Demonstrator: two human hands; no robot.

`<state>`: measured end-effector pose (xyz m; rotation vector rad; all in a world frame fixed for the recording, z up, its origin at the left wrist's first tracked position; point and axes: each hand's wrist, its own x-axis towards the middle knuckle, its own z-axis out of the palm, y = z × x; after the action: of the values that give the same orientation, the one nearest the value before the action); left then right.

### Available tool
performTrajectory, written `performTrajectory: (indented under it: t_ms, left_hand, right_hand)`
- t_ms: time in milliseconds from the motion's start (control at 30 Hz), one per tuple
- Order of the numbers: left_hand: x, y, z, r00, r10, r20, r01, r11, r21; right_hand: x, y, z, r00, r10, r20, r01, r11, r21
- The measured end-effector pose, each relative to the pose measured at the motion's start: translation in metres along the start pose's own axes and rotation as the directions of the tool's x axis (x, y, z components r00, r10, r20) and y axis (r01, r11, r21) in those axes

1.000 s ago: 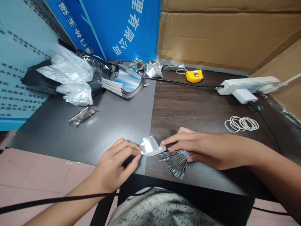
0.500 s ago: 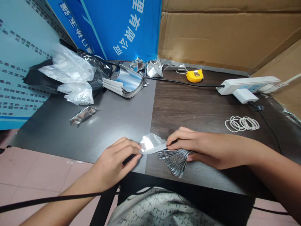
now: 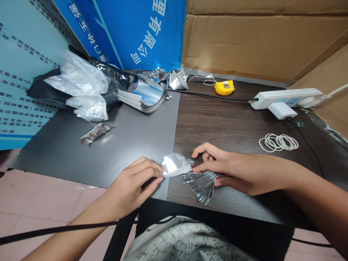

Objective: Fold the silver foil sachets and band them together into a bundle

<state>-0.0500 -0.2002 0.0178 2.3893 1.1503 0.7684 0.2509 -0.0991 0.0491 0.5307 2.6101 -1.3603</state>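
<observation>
A folded piece of silver foil sheet (image 3: 175,164), with a white underside showing along its near edge, lies at the front of the table. My left hand (image 3: 140,177) pinches its left corner between thumb and fingers. Just right of it, my right hand (image 3: 225,168) grips a fanned bundle of silver foil strips (image 3: 201,185) between thumb and lower fingers. The index finger of that hand is raised and bent, apart from the foil sheet, while another fingertip is close to the sheet's right end. Part of the bundle is hidden under the palm.
White rubber bands (image 3: 278,142) lie to the right, below a power strip (image 3: 288,98). A yellow tape measure (image 3: 224,87) and a black cable (image 3: 212,95) are at the back. Stacked foil sheets (image 3: 145,96), a clear plastic bag (image 3: 81,79) and a folded foil piece (image 3: 95,133) sit left.
My right index finger has lifted off the foil sheet's right end. My left hand keeps its pinch, and the strip bundle stays in my right hand.
</observation>
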Motion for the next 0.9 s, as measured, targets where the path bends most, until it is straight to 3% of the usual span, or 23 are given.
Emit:
performTrajectory:
  t_ms: [200, 900]
  left_hand:
    - [0.0004, 0.0012, 0.0012, 1.000, -0.011, -0.022, 0.011, 1.000, -0.006]
    - [0.0040, 0.0043, 0.0013, 0.985, -0.164, -0.052, 0.162, 0.986, -0.035]
  right_hand:
    - [0.0030, 0.0000, -0.0029, 0.994, -0.109, 0.003, 0.109, 0.994, 0.002]
    - [0.0024, 0.0009, -0.0003, 0.996, -0.094, 0.002, 0.094, 0.995, 0.028]
